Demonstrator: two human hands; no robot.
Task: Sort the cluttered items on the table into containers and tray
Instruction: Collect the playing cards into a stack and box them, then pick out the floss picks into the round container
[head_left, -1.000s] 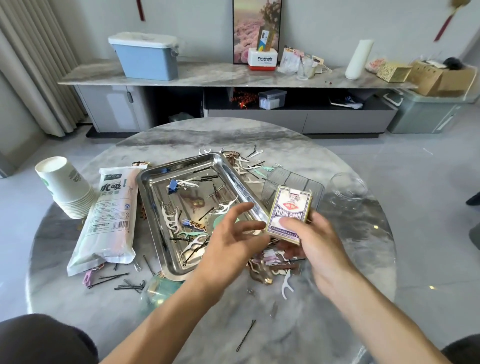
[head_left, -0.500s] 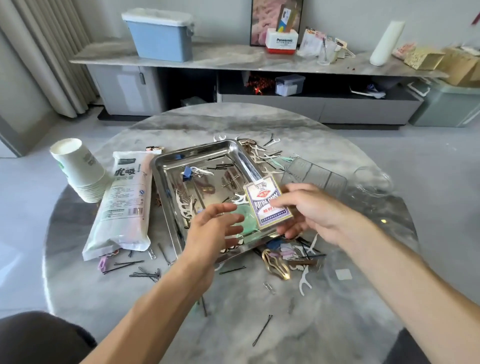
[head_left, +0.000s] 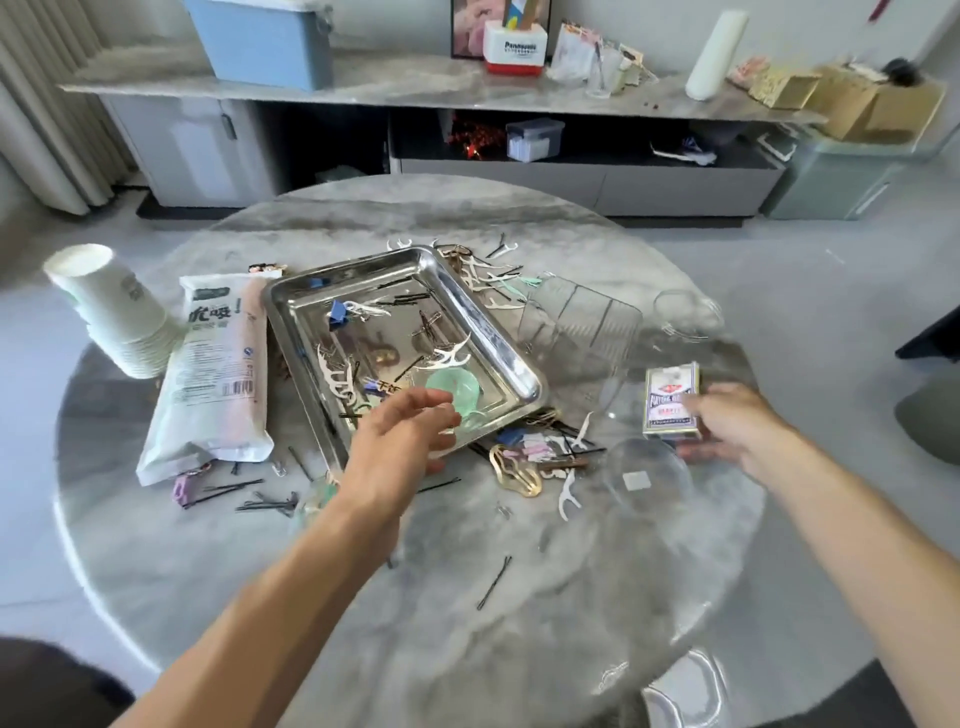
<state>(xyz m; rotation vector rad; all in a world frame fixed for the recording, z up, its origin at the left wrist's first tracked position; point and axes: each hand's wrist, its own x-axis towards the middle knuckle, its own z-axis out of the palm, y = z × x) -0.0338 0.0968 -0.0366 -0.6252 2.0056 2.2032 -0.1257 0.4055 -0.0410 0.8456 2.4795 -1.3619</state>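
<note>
Blue bin (head_left: 265, 44), white roll, perhaps (head_left: 716, 54), on sideboard (head_left: 415, 88).

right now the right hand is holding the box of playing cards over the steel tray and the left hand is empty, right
Not quite. The head view shows the right hand holding the box of playing cards out to the right of the steel tray, over the table by the clear glass containers, not over the tray. The left hand is indeed empty, open above the tray's near edge.

card box (head_left: 671, 400) carried right off the tray (head_left: 498, 332), right hand (head_left: 737, 431) following
</note>
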